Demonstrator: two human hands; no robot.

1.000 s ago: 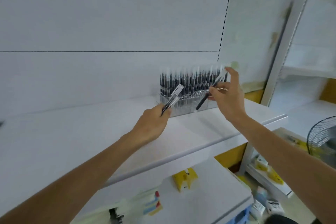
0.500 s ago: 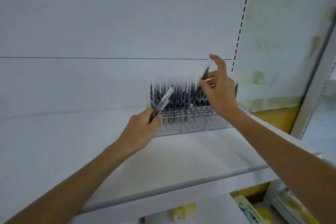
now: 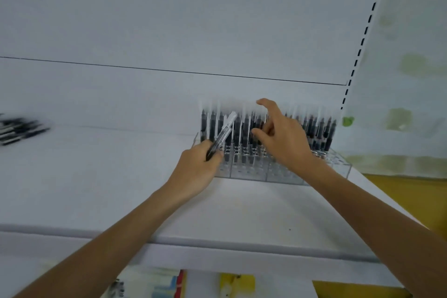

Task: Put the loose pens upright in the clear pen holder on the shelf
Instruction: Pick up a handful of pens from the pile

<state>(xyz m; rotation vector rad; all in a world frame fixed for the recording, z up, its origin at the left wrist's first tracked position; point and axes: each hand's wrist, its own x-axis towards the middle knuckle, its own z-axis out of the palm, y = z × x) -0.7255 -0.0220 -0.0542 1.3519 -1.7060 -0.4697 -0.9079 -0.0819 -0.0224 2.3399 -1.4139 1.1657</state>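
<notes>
The clear pen holder (image 3: 339,164) stands at the back of the white shelf (image 3: 121,176), packed with several upright black pens (image 3: 319,128) with clear caps. My left hand (image 3: 198,169) grips a black pen (image 3: 223,132) by its lower end, cap tilted up to the right, just in front of the holder's left part. My right hand (image 3: 285,143) is over the holder's middle, index finger raised, thumb and other fingers pinching a pen that stands among the upright ones and is hard to pick out. A blurred pile of loose pens (image 3: 19,128) lies on the shelf at far left.
The shelf's front edge (image 3: 217,242) runs below my forearms. A lower shelf holds a yellow item (image 3: 237,283) and coloured packets (image 3: 174,285). A slotted upright (image 3: 362,41) rises right of the holder, with a stained wall (image 3: 411,80) beyond it.
My right hand has come down from above the holder to the level of the standing pens, bringing its pen in among them. The left hand stays in front with its pen. The camera moved closer.
</notes>
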